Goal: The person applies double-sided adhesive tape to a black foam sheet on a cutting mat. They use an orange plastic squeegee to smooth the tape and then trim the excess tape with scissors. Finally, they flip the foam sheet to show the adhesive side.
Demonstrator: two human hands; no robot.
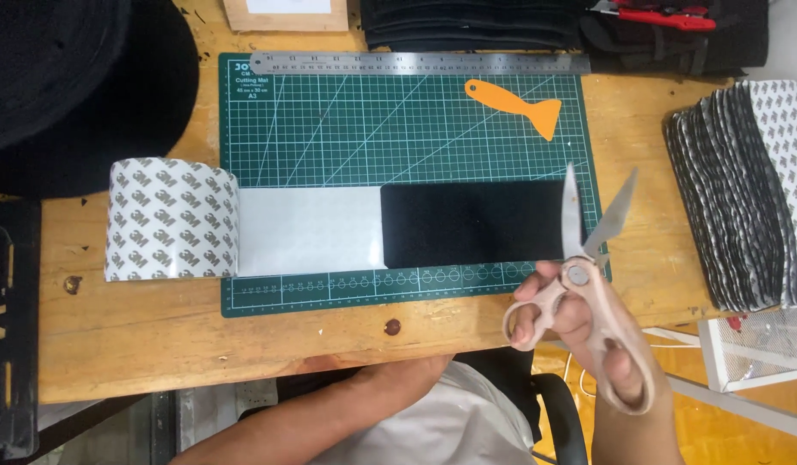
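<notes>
Clearly the right hand (588, 331) has the pink-handled scissors (588, 284) in a working grip: its fingers (529, 320) are curled through the two loops and closed around them, while the blades stand parted in a narrow V, tips pointing away from the person. The blades hover at the right end of the black felt strip (471, 224), one blade lying over its edge; whether metal touches felt cannot be told. The strip lies flat on the green cutting mat (398, 129), stuck on the white adhesive sheet (308, 231) that runs out of the wide roll of double-sided tape (170, 220) at the mat's left edge. By its look the strip is light, soft and limp, with a matte nap that should not slip; lifted at one corner it would likely droop, so it is best held flat near the cut line or pinched at an edge. The tape looks thin and tacky, apt to cling to itself. The scissors appear stiff and fairly light, safest taken by the loops. The left forearm (329, 413) crosses below the desk (157, 336) edge, and its hand is hidden, so the state of those fingers cannot be told. A steel ruler (420, 62) and an orange scraper (519, 105) lie at the mat's far side, and a stack of cut backed pieces (751, 194) sits at the right.
</notes>
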